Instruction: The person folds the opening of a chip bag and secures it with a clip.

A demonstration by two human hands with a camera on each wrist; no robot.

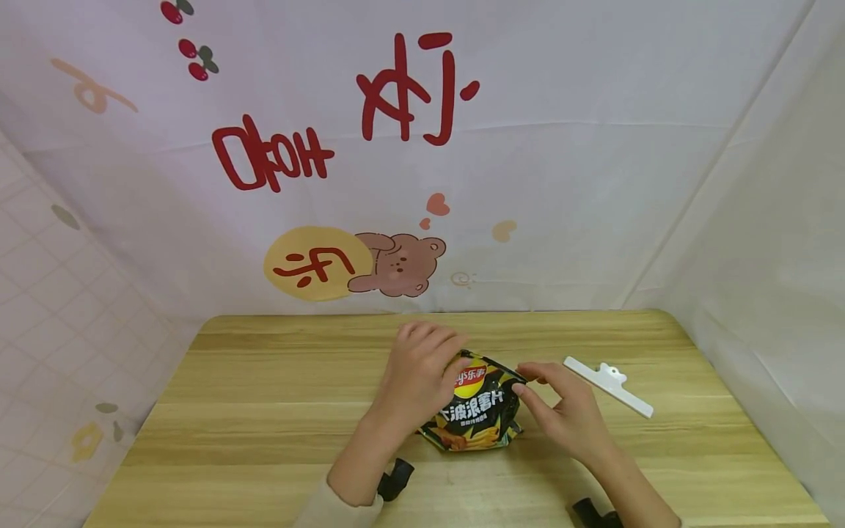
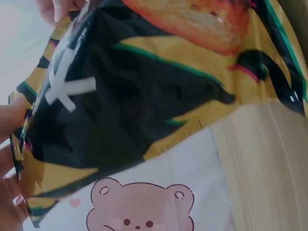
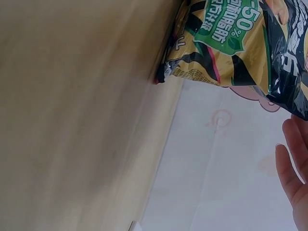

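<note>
A black and yellow potato chip bag leans above the wooden table, its printed front up. My left hand grips its upper left edge, the thumb over the front. In the left wrist view the left thumb and fingers lie on either side of the bag's top edge. My right hand pinches the bag's upper right corner between thumb and index finger. The right wrist view shows other fingers of that hand fairly straight below the bag; the pinch itself is out of frame there.
A long white clip lies on the table, right of the bag and beyond the right hand. Black wrist-worn pieces show by both forearms. A white printed cloth hangs behind the table and along its sides.
</note>
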